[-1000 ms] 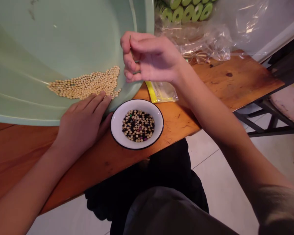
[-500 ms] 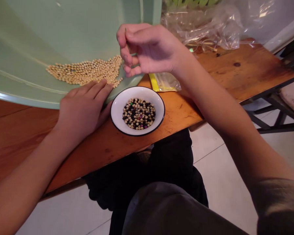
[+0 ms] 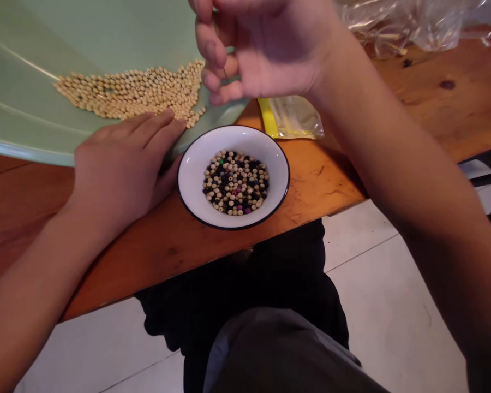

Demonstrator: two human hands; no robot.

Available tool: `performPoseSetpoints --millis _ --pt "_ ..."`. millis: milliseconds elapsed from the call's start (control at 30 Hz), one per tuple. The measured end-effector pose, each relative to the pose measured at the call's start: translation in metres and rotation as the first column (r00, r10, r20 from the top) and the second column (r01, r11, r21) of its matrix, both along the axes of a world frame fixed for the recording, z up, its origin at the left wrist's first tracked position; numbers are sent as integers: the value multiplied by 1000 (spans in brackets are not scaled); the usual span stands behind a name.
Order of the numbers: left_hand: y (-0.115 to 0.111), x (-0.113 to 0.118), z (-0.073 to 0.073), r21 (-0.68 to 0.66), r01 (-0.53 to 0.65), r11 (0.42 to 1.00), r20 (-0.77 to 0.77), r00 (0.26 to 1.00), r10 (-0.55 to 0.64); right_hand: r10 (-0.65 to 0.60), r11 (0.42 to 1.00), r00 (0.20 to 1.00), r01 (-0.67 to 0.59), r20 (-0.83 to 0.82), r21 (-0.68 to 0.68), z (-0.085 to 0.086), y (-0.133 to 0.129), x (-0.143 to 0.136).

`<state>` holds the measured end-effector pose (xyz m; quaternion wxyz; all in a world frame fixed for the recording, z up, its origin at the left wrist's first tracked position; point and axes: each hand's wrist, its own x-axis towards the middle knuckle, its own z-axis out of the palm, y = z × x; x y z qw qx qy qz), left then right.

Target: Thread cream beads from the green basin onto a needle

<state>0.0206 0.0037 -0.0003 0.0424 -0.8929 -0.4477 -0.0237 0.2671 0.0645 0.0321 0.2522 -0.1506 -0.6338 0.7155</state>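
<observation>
My left hand [image 3: 123, 158] rests on the rim of a large green basin [image 3: 118, 33], fingers extended at the edge of a heap of pale beads [image 3: 147, 87]. My right hand [image 3: 257, 49] is raised above the basin's right side, its fingertips closed together near the top edge of the view; what they hold is too small to name, though a thin thread-like line shows by the fingers. Between the hands and nearer to me, a white bowl [image 3: 192, 188] with a dark rim holds black and pale beads with a few purple and green ones.
A clear bag with a yellow edge [image 3: 297, 117] lies behind the bowl on the wooden table [image 3: 155, 267]. Crumpled clear plastic [image 3: 425, 22] is at the back right. My legs are below the table's front edge.
The view has moved closer to the bowl. My right hand has risen toward the top edge, its fingertips still together. My left hand stays on the basin by the beads.
</observation>
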Motion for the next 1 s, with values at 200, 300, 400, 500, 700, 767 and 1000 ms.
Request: performPoseSetpoints --millis 200,300,400,500,700,767,1000 --pt "2 -2 -2 -13 7 1000 19 1000 -7 38 998 999 -38 -17 49 -3 1 -4" --pt "1 0 -2 1 2 1000 13 1000 -2 63 994 998 -60 -27 90 -7 5 -4" --pt "0 1 -2 36 0 999 -19 1000 1 16 997 996 -9 -84 81 -7 5 -5" --pt "2 1 -4 68 22 997 -54 998 -18 -188 979 978 194 -93 61 -1 0 -12" --pt "8 -1 -10 145 97 985 -71 994 -87 -662 630 750 545 14 553 7 -10 -30" --pt "8 -2 -11 169 121 978 -82 991 -108 -753 430 651 381 93 818 1 -9 -34" --pt "7 -3 -15 252 116 961 -77 992 -100 -785 373 524 -26 330 928 -18 -8 -31"
